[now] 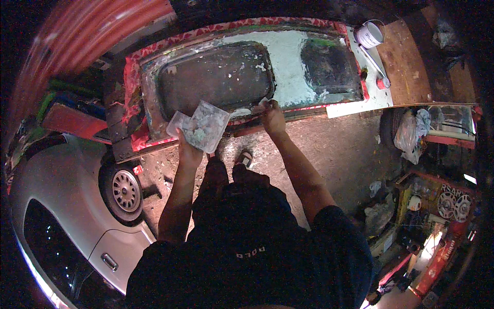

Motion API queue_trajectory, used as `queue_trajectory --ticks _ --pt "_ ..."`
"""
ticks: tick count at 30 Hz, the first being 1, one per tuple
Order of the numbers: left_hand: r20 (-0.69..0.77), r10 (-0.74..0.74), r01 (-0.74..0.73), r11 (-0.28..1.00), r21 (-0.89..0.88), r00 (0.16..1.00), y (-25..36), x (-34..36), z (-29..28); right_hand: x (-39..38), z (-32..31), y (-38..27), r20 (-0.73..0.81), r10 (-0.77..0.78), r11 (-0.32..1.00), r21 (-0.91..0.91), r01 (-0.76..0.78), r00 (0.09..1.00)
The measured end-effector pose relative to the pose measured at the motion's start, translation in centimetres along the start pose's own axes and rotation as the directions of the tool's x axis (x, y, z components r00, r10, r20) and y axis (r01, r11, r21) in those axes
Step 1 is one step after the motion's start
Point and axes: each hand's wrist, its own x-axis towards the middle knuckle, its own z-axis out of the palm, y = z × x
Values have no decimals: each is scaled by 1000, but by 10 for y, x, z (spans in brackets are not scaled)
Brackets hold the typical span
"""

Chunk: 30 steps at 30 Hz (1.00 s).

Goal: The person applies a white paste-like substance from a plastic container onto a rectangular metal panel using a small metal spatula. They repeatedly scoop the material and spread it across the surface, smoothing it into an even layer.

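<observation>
My left hand (189, 150) grips a clear square plastic container (210, 126) smeared with whitish residue. A second clear piece beside it, by the fingers, may be its lid or a corner of another tub. At the near edge of the panel, my right hand (274, 119) is closed with a small pale flat piece (264, 103) showing at its fingertips; its kind is unclear. Both hands are over the near side of a large vehicle panel (288, 67), which lies flat. Pale coating covers its middle strip, and two dark recessed areas lie on either side.
Red patterned cloth (132, 92) edges the bench under the panel. A white bucket (369, 35) and a tube-like tool (374, 63) sit at the far right, near a wooden board (404, 56). A silver car (77, 206) stands at left; cluttered shelves (427, 226) are at right.
</observation>
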Motion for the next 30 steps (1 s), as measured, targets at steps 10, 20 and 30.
queue_trajectory --ticks 10,20,30 --pt "-109 -53 55 998 20 993 6 -12 -7 -11 4 -13 69 27 998 59 -31 997" --pt "-69 -130 125 989 -82 989 20 -9 -24 -39 35 -38 -113 -225 974 -50 221 968" --pt "-40 -114 113 993 -31 993 37 -10 -31 -30 -7 8 159 400 269 921 -281 903"
